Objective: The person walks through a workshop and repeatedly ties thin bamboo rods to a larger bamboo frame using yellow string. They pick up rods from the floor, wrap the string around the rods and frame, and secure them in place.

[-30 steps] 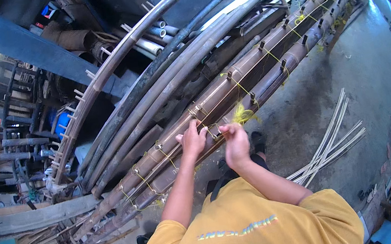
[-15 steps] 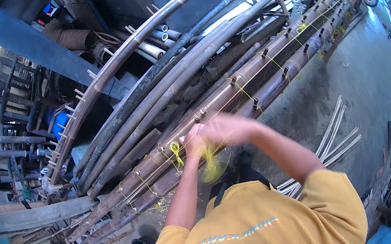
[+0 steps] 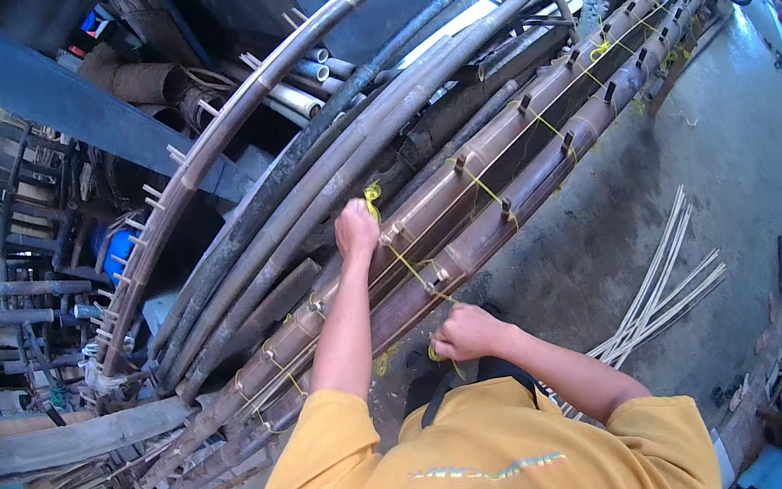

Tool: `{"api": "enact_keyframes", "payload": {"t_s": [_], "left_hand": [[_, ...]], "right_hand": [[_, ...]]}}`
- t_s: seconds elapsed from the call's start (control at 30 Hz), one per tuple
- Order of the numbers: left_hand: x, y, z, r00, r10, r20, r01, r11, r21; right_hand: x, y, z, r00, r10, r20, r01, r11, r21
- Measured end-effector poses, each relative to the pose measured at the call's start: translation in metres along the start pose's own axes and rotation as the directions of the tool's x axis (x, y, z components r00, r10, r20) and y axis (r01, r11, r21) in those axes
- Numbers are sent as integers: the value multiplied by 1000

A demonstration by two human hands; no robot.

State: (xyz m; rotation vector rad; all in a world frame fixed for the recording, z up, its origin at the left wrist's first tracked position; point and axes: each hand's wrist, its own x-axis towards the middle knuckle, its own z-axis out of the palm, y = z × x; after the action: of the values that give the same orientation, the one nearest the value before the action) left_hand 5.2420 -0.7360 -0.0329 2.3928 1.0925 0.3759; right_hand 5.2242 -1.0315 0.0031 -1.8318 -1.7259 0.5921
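Two long split bamboo poles (image 3: 499,157) lie side by side, with short dark pegs (image 3: 566,142) standing up from them. Yellow string (image 3: 404,261) crosses from one pole to the other, looping round the pegs. My left hand (image 3: 356,229), closed in a fist beyond the far pole, grips a small looped bundle of the string (image 3: 373,197). On the near side my right hand (image 3: 470,331) is closed on the string too, and a loose loop hangs below its fingers. Between my hands the string runs over both poles and looks taut.
Several pale thin strips (image 3: 654,281) lie crossed on the concrete floor (image 3: 731,153) at right. Behind the poles are more long bamboo poles (image 3: 322,189) and a curved pole with pegs (image 3: 221,118). White pipes (image 3: 293,97) stick out farther back.
My hands were together above the poles and blurred. They have moved apart: the left away to the far side, the right down and nearer to me. The string between them has been drawn out.
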Motion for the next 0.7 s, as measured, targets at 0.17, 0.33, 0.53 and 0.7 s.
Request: {"api": "enact_keyframes", "payload": {"t_s": [0.17,0.33,0.53,0.7], "left_hand": [[-17,-8,-57,997,65,48,-64,998,-25],[-107,-67,-158,979,39,199,-62,992,110],[-190,-109,-122,952,54,301,-87,991,98],[-186,-142,-93,982,185,-20,-185,983,20]], "right_hand": [[13,-52,34,999,24,-23,-22,997,76],[31,-97,111,889,328,319,-288,-141,947],[139,-192,70,490,863,-126,361,-70,930],[220,-140,41,906,2,-423,-112,966,-235]]}}
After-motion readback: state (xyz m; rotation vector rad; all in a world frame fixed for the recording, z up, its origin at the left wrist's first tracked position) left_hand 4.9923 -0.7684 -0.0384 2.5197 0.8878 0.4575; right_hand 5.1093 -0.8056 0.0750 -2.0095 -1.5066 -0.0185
